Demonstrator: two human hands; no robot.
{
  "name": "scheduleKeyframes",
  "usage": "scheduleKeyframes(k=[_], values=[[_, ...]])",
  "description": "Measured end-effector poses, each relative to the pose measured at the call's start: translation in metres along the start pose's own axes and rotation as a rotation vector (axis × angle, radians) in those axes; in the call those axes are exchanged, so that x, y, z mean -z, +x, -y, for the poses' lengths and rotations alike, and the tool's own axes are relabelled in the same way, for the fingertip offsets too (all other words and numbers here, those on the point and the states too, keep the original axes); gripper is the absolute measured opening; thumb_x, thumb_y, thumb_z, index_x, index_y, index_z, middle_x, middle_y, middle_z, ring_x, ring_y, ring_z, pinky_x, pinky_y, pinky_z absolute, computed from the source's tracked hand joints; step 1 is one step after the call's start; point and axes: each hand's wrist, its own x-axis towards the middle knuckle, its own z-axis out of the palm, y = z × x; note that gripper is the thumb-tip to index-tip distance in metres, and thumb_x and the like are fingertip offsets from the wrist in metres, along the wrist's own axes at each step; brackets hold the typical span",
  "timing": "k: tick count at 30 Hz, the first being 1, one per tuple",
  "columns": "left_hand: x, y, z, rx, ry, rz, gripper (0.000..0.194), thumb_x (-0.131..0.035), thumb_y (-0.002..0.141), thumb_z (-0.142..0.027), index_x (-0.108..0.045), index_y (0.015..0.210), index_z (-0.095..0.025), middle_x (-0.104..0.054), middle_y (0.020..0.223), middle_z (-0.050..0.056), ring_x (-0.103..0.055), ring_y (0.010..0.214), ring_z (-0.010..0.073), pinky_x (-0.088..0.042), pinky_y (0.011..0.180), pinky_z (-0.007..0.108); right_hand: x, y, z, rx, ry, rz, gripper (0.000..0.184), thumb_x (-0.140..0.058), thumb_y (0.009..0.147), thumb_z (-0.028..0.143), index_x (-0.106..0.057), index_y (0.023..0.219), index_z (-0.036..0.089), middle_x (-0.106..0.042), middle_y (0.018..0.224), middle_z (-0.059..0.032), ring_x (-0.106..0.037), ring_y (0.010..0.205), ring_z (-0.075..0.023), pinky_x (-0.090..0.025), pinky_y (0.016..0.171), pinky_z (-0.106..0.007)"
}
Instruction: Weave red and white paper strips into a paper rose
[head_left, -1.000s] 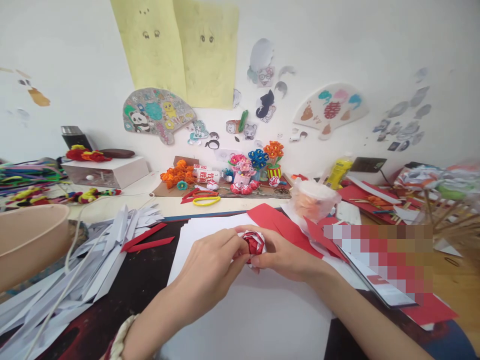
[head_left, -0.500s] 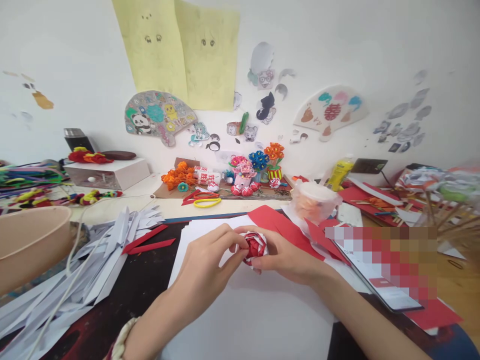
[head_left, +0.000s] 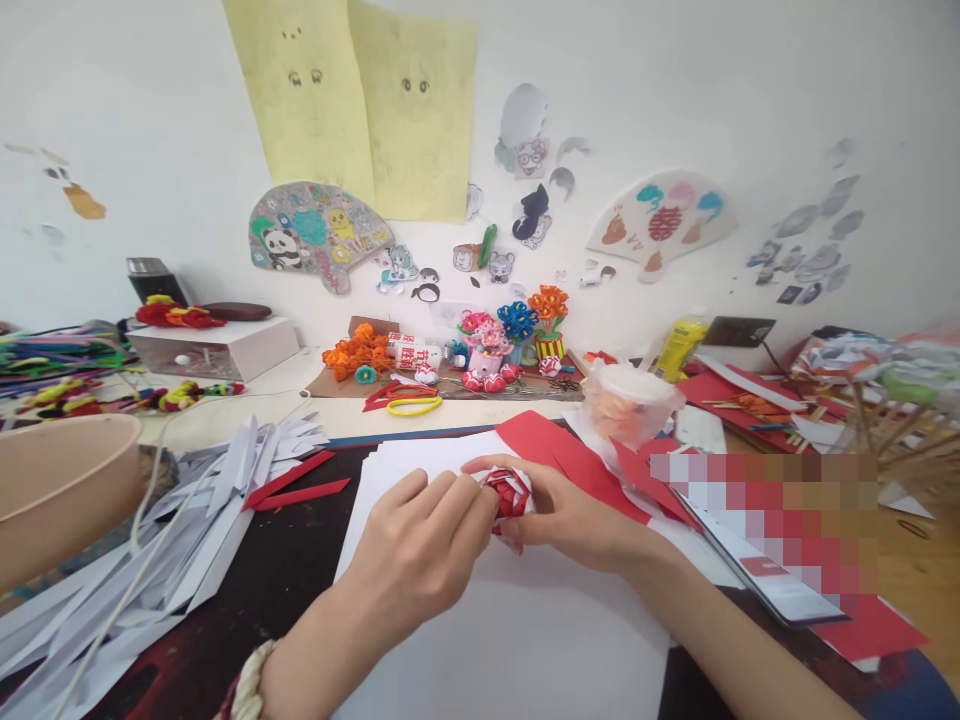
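Observation:
A small ball of folded red and white paper strips [head_left: 511,497] is held up above a stack of white paper [head_left: 517,630]. My right hand [head_left: 566,510] grips it from the right, the thumb low in front and the fingers curled over the top and behind. Against the ball's left side my left hand [head_left: 431,535] is closed, its knuckles towards me and its fingertips mostly hidden at the paper folds. Similar red and white paper balls [head_left: 487,381] lie farther back by the flower pots.
White paper strips [head_left: 225,480] and two red strips [head_left: 300,492] lie left, near a beige bucket [head_left: 67,490]. Red paper [head_left: 559,455], a lidded cup in plastic [head_left: 626,400] and a phone [head_left: 757,550] sit right. Yellow-handled scissors [head_left: 414,406] lie behind.
My left hand has rolled over and its fingers have curled in, so the knuckles now face me. The ball has turned slightly in my right hand, which stays in place.

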Motion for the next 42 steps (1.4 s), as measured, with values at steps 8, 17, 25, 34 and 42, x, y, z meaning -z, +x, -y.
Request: scheduleKeyframes(k=[8,17,25,34,42], values=[[0.007,0.011,0.005,0.622,-0.669,0.166,0.011,-0.058,0.089,-0.017,-0.064,0.080,-0.020,-0.058,0.071,-0.003,-0.047,0.059,0.0095,-0.034,0.053,0.021,0.000,-0.001,0.003,-0.021,0.028,-0.018,0.062,-0.080,0.074,0.025,-0.054,0.130,0.023,-0.060,0.099,-0.0040,-0.056,0.082,-0.0134,-0.046,0.063,-0.023],[0.007,0.012,0.005,0.725,-0.782,0.209,0.009,-0.062,0.085,-0.021,-0.065,0.077,-0.021,-0.058,0.070,-0.003,-0.042,0.058,0.0099,-0.032,0.053,0.021,0.000,0.000,0.003,-0.012,0.017,-0.004,0.062,-0.080,0.075,0.025,-0.054,0.131,0.022,-0.060,0.094,-0.0032,-0.055,0.079,-0.0129,-0.046,0.062,-0.023],[0.005,0.012,0.006,0.717,-0.753,0.157,0.013,-0.058,0.089,-0.025,-0.065,0.080,-0.020,-0.057,0.069,-0.003,-0.041,0.056,0.0099,-0.033,0.052,0.021,-0.001,0.000,0.004,-0.022,0.019,-0.012,0.061,-0.080,0.074,0.025,-0.055,0.129,0.022,-0.060,0.093,-0.0028,-0.056,0.079,-0.0130,-0.046,0.062,-0.023],[0.005,0.013,0.004,0.689,-0.731,0.170,0.011,-0.060,0.086,-0.020,-0.063,0.076,-0.020,-0.057,0.069,-0.003,-0.043,0.057,0.0101,-0.034,0.053,0.021,-0.002,0.000,0.006,-0.016,0.008,0.009,0.060,-0.081,0.074,0.027,-0.056,0.128,0.022,-0.060,0.093,-0.0025,-0.055,0.077,-0.0125,-0.046,0.062,-0.023],[0.000,0.007,0.003,0.715,-0.785,0.221,0.014,-0.061,0.087,-0.024,-0.064,0.075,-0.020,-0.052,0.067,-0.003,-0.045,0.060,0.0109,-0.036,0.056,0.022,0.000,-0.001,0.004,-0.029,0.009,-0.008,0.065,-0.080,0.074,0.027,-0.053,0.132,0.023,-0.060,0.090,-0.0017,-0.055,0.076,-0.0125,-0.045,0.064,-0.024]])
